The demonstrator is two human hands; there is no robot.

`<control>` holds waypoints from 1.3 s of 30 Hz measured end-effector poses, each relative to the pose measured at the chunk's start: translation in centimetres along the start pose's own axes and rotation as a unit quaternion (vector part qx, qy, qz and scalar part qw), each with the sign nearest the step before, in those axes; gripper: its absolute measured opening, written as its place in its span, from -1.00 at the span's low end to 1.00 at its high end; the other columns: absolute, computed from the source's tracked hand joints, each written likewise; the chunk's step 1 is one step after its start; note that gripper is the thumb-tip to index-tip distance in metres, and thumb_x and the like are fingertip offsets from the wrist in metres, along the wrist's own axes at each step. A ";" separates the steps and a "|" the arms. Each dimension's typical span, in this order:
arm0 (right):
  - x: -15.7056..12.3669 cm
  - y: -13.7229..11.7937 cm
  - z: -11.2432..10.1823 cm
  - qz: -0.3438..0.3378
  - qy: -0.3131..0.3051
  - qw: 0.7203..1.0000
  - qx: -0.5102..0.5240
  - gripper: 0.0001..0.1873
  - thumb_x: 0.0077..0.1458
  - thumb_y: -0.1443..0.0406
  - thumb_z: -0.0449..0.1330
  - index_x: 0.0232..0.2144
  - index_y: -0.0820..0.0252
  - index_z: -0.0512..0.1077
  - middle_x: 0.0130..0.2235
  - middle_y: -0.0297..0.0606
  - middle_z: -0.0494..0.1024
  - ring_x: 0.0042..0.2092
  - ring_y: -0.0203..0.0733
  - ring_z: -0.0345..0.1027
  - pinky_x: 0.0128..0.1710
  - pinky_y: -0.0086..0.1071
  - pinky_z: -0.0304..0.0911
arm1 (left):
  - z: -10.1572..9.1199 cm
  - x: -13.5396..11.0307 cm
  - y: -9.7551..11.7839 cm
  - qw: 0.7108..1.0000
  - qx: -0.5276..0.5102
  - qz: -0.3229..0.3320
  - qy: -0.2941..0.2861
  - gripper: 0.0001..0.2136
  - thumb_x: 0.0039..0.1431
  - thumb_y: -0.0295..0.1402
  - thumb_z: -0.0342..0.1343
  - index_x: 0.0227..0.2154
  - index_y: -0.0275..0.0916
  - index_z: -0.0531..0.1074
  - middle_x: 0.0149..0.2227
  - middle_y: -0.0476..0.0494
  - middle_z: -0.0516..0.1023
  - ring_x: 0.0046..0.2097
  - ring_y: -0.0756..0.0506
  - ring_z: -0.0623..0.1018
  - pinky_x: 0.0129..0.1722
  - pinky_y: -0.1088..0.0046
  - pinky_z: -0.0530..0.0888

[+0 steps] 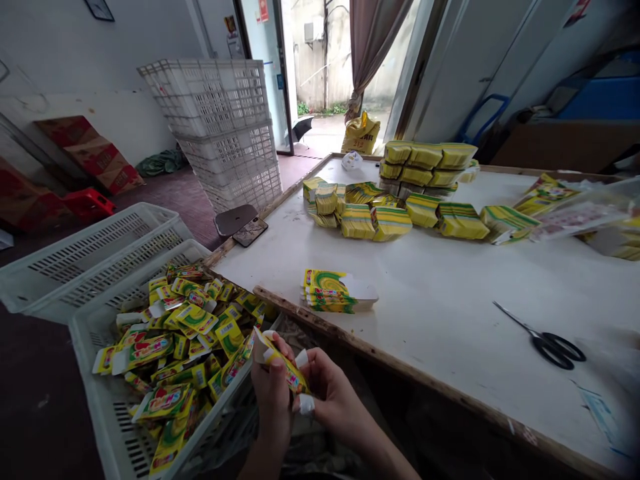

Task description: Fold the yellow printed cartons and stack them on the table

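Note:
Both hands grip one small yellow carton [280, 363] just below the table's front edge. My left hand [273, 393] is closed around its left side, and my right hand [327, 393] pinches its right end; white tape wraps several fingertips. A short stack of flat yellow-green cartons [330, 291] lies on the white table [450, 307] just above my hands. To the left, a white plastic crate [95, 333] holds a heap of folded yellow cartons [185, 347].
Many bundles of flat cartons [400, 207] are piled at the table's far side. Black scissors [547, 340] lie at the right. Two phones [243, 223] rest on the table's left corner. Stacked white crates [220, 127] stand by an open doorway; another crate [85, 257] sits far left.

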State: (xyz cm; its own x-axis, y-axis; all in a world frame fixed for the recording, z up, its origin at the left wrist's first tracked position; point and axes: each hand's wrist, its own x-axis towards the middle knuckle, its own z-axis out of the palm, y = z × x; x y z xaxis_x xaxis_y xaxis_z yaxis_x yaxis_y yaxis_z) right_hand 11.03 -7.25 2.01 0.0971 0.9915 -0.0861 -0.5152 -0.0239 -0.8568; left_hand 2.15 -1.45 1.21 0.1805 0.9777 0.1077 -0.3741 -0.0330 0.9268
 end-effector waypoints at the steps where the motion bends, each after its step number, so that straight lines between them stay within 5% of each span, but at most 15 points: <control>1: 0.0 0.3 0.1 0.002 -0.001 1.000 0.010 -0.54 -0.30 0.32 0.46 -0.35 0.19 0.31 -0.44 -0.47 0.36 -0.41 -0.38 0.13 -0.43 -0.49 0.01 | 0.0 0.1 0.0 1.000 0.000 -0.004 0.008 -0.56 -0.03 0.13 0.10 -0.40 -0.18 0.31 -0.47 0.05 0.29 -0.45 0.02 0.31 -0.48 0.52 0.31; 6: 0.6 0.8 -0.7 -0.008 0.059 0.996 0.064 -0.57 -0.29 0.31 0.46 -0.37 0.20 0.35 -0.43 -0.46 0.40 -0.40 -0.40 0.17 -0.40 -0.52 0.07 | -0.2 0.2 -0.6 0.999 0.043 -0.012 0.026 -0.40 -0.16 0.12 0.21 -0.11 -0.16 0.37 -0.34 0.01 0.44 -0.34 0.00 0.42 -0.33 0.54 0.41; 11: 0.7 0.5 -2.2 -0.016 0.074 0.993 0.085 -0.66 -0.16 0.25 0.40 -0.33 0.20 0.38 -0.41 -0.40 0.47 -0.38 -0.36 0.27 -0.37 -0.48 0.17 | -0.5 -0.4 -1.7 0.995 -0.005 -0.101 0.027 -0.69 0.12 -0.18 0.14 -0.09 -0.15 0.41 -0.19 -0.06 0.53 -0.07 -0.11 0.50 -0.08 0.44 0.42; 22: 0.4 0.3 -1.4 0.026 0.091 0.981 0.169 -0.64 -0.28 0.23 0.45 -0.44 0.18 0.38 -0.46 -0.38 0.51 -0.42 -0.31 0.35 -0.40 -0.45 0.23 | 0.3 -0.2 -0.9 0.965 -0.140 -0.196 0.101 -0.63 -0.17 -0.15 0.35 -0.26 -0.18 0.54 -0.36 -0.09 0.63 -0.31 -0.11 0.60 -0.34 0.43 0.52; 32: -0.3 0.3 -1.4 0.018 0.077 0.978 0.194 -0.65 -0.28 0.25 0.45 -0.46 0.16 0.37 -0.49 -0.42 0.49 -0.44 -0.31 0.35 -0.37 -0.42 0.22 | -0.3 -0.9 -1.3 0.987 -0.038 -0.139 0.072 -0.67 0.05 -0.18 0.21 -0.13 -0.19 0.50 -0.17 -0.15 0.61 -0.16 -0.09 0.56 -0.21 0.45 0.49; 39: -0.8 0.5 -0.8 0.025 0.098 0.978 0.180 -0.60 -0.31 0.25 0.46 -0.49 0.14 0.30 -0.48 -0.43 0.47 -0.43 -0.30 0.30 -0.37 -0.42 0.18 | -0.1 -1.0 -0.7 0.990 0.014 -0.124 0.066 -0.72 0.05 -0.16 0.20 -0.27 -0.28 0.52 -0.33 -0.13 0.62 -0.34 -0.10 0.56 -0.35 0.46 0.48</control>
State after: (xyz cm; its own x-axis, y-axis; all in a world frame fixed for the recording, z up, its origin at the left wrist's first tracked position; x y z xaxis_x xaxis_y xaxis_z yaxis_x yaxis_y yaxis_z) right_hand 11.34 -8.12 1.26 0.2070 0.9459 -0.2498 -0.7872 0.0094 -0.6166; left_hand 2.11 -2.37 0.39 0.1423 0.9751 -0.1699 -0.3081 0.2068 0.9286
